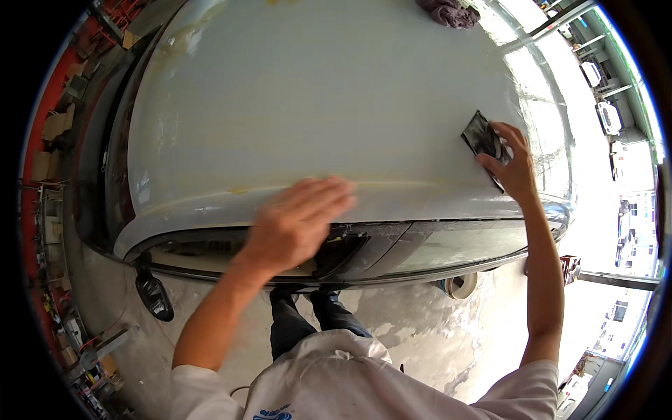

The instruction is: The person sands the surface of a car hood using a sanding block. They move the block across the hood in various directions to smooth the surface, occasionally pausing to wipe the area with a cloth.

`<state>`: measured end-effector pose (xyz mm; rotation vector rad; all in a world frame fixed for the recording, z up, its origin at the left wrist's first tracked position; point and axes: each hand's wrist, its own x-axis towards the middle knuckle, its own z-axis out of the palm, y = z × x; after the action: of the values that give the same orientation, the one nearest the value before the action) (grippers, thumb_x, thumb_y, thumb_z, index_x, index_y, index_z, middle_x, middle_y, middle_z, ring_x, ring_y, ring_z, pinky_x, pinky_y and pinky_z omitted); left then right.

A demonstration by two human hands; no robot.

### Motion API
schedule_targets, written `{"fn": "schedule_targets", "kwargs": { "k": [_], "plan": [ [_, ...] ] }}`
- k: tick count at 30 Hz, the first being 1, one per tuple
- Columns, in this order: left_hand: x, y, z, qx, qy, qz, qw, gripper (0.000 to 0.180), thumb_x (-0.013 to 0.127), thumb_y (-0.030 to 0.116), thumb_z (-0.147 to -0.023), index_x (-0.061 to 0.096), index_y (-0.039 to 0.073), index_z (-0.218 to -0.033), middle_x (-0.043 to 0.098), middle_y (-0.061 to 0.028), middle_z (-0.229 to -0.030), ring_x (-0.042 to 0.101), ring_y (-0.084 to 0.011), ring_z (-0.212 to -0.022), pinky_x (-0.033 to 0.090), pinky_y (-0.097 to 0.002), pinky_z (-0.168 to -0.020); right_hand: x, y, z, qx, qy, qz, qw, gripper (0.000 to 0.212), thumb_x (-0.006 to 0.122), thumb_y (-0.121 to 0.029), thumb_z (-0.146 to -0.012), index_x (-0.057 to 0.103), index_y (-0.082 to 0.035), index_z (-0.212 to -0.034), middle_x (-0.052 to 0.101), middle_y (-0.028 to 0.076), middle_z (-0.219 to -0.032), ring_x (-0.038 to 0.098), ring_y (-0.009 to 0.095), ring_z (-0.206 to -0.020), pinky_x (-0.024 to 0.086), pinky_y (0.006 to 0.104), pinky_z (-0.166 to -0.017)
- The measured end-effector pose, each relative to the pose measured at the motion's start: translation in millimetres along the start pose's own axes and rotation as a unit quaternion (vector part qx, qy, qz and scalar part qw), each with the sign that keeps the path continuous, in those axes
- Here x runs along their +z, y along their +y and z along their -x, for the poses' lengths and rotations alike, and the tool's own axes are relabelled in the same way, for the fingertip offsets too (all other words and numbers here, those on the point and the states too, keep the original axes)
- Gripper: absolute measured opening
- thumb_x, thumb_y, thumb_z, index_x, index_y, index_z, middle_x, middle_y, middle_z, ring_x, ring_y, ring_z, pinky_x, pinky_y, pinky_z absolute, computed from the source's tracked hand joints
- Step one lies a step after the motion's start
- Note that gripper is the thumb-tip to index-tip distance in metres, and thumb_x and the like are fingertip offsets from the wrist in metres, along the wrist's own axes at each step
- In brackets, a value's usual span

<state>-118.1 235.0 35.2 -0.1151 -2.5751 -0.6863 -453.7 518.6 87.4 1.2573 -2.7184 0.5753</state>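
A pale grey car roof (315, 91) spreads out in front of me, with yellowish patches along its near edge and wet-looking shine at the right. Over that near edge is my left hand (301, 217), somewhat blurred, its fingers stretched out flat and together with nothing in them. I cannot tell whether it touches the roof. Toward the roof's right side, my right hand (514, 164) grips a black sheet of sandpaper (479, 133) between thumb and fingers. The sheet lies at or just above the surface, partly hidden by the hand.
A crumpled purple-brown cloth (451, 12) lies at the roof's far right. Below the near edge are the side windows (462, 248) and a black wing mirror (154, 294). On the concrete floor (406, 329) stands a round bucket (460, 285). Cluttered shelving (52, 224) lines the left.
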Motion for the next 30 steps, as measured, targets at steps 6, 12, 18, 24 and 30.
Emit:
{"fn": "schedule_targets", "kwargs": {
  "k": [6,12,18,24,30],
  "plan": [
    [-68.5,-49.8,76.3,-0.07,0.047,-0.089,0.993,0.042,0.062,-0.01,-0.083,0.077,0.006,-0.119,0.075,-0.0079,-0.127,0.069,-0.0282,-0.123,0.055,-0.0434,-0.107,-12.1,-5.7,-28.6,0.066,-0.091,-0.039,0.993,0.073,0.096,-0.03,-0.07,0.065,-0.008,-0.133,0.063,0.007,-0.114,0.062,0.022,-0.1,0.053,0.0375,-0.09],
    [-65.2,-51.8,76.8,-0.101,0.084,-0.068,0.989,0.039,0.059,-0.014,-0.083,0.078,0.003,-0.112,0.076,-0.0115,-0.122,0.071,-0.0315,-0.119,0.055,-0.0454,-0.107,-25.3,1.1,-45.8,0.107,-0.174,-0.075,0.976,0.035,0.089,-0.018,-0.081,0.07,-0.001,-0.105,0.054,-0.001,-0.071,0.05,0.012,-0.069,0.045,0.0315,-0.067],
    [-54.6,-33.4,72.4,-0.193,0.128,-0.053,0.971,0.034,0.059,-0.012,-0.086,0.078,0.001,-0.11,0.077,-0.0111,-0.119,0.071,-0.0306,-0.12,0.056,-0.0426,-0.102,-64.6,-53.0,-14.3,0.105,-0.002,-0.334,0.937,0.028,0.078,-0.024,-0.096,0.068,-0.003,-0.111,0.071,0.0,-0.091,0.06,0.008,-0.083,0.049,0.0263,-0.075],
    [-21.6,3.1,28.4,-0.116,0.092,-0.081,0.986,0.027,0.064,-0.004,-0.09,0.077,0.003,-0.113,0.074,-0.0113,-0.125,0.067,-0.0307,-0.126,0.054,-0.0424,-0.103,-28.4,-48.9,46.3,0.315,0.15,-0.542,0.764,0.035,0.069,-0.03,-0.103,0.069,-0.001,-0.123,0.073,0.005,-0.111,0.068,0.014,-0.099,0.056,0.0309,-0.082],
    [-49.3,-75.0,59.4,-0.142,0.087,-0.139,0.976,0.032,0.056,0.006,-0.103,0.069,0.004,-0.132,0.063,-0.0128,-0.146,0.055,-0.0325,-0.14,0.045,-0.0433,-0.114,-17.8,-42.7,105.5,0.231,0.286,-0.424,0.828,0.036,0.069,-0.017,-0.102,0.065,0.003,-0.131,0.068,0.016,-0.133,0.071,0.028,-0.115,0.056,0.042,-0.102]
  ]
}}
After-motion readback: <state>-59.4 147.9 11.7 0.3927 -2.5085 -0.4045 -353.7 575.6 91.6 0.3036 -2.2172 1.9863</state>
